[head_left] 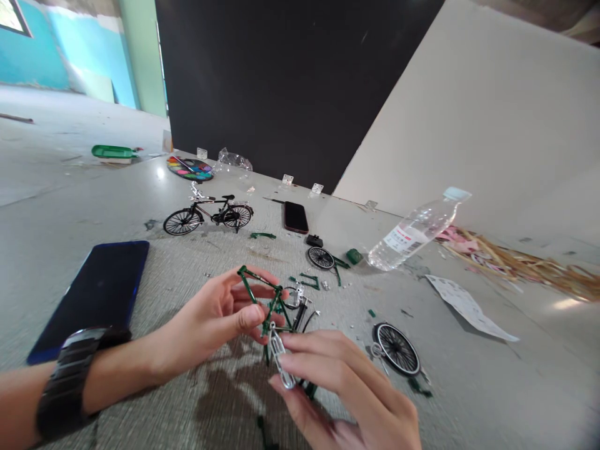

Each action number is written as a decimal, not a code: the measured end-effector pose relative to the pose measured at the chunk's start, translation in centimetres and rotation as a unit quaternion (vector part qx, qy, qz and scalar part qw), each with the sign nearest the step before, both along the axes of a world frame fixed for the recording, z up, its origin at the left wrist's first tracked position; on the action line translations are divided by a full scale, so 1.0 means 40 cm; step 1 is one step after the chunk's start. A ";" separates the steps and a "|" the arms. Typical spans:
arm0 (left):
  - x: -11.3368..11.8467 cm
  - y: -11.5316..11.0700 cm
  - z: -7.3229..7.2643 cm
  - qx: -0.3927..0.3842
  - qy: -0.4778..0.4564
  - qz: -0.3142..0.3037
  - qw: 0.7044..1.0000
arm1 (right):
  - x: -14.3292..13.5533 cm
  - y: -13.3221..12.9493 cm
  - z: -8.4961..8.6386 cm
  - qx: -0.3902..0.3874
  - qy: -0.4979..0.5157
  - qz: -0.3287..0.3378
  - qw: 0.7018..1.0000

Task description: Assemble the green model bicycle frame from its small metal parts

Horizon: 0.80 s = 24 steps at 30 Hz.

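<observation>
My left hand (pixel 237 312) is closed around a green model bicycle frame (pixel 276 306), thumb and fingers on its tubes. My right hand (pixel 347 387) pinches a long silver loop-shaped chain piece (pixel 280 359), whose upper end meets the lower part of the frame. Whether the two are joined I cannot tell. Just behind the frame lie silver handlebars (pixel 299 295) and thin black parts. A loose green bracket (pixel 310 281) and a small spoked wheel (pixel 321 257) with green pieces are farther back. Another black wheel (pixel 397 349) rests to the right of my right hand.
A finished black model bicycle (pixel 209 212) stands at the back left, with a paint palette (pixel 190 167) behind it. A dark tablet (pixel 94 294) lies left, a phone (pixel 295 217) at the back. A tilted plastic bottle (pixel 417 231) and a paper sheet (pixel 469 306) are right.
</observation>
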State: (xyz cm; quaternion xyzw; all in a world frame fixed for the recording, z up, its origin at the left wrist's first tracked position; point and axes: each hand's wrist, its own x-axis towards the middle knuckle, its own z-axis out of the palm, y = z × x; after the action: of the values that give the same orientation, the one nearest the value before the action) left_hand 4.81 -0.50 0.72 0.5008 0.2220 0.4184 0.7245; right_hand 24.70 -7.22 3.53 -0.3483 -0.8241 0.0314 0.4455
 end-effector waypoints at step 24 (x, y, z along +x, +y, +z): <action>-0.002 0.001 0.007 0.002 -0.019 -0.038 0.999 | 0.003 0.000 0.006 0.008 -0.032 0.018 0.999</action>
State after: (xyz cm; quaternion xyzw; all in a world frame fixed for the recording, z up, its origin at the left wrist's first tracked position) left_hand 4.72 -0.45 0.99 0.5023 0.1877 0.4003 0.7431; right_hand 24.82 -7.22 3.75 -0.3309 -0.8442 0.0211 0.4211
